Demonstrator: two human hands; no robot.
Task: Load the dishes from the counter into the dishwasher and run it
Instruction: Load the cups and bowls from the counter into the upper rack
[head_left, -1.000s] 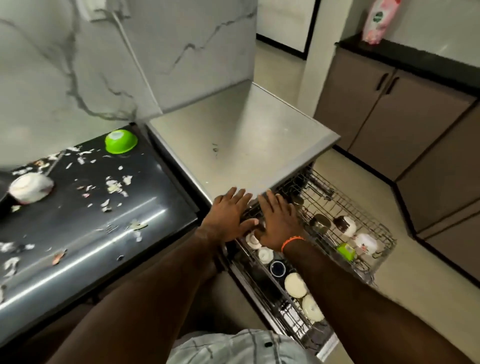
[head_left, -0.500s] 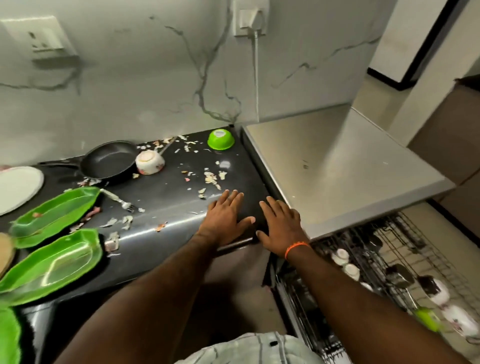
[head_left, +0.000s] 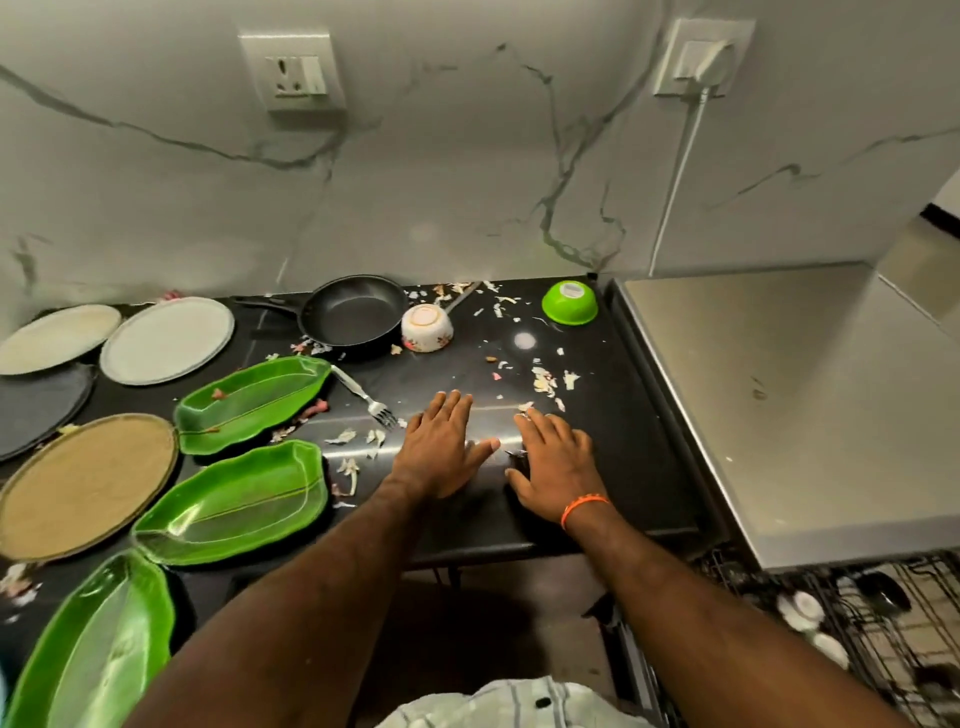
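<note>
The dishes lay spread over the black counter (head_left: 597, 415), most of them left of both hands. Nearest was the fork (head_left: 366, 397), its tines just beside the left hand (head_left: 441, 449). Further left sat three green leaf-shaped trays (head_left: 252, 402), and beyond them a brown round plate (head_left: 85, 486), two pale plates (head_left: 166, 340) and a dark one. Toward the wall stood a black frying pan (head_left: 353, 314), an upturned white bowl (head_left: 427, 328) touching its rim, and an upturned green bowl (head_left: 570, 303) near the counter's right end. Food scraps were scattered between them (probably why the bowls were turned over, though that is a guess).

Both hands were empty, fingers straight and spread, palms down over the counter's front part; the right hand (head_left: 553, 470) wore an orange band at the wrist. They seemed poised to choose a piece, with the fork or the nearest tray the easiest reach.

The dishwasher rack (head_left: 883, 613) stood pulled out at lower right, under the steel top (head_left: 779, 405), already holding some cups, so loading looked partly done.
</note>
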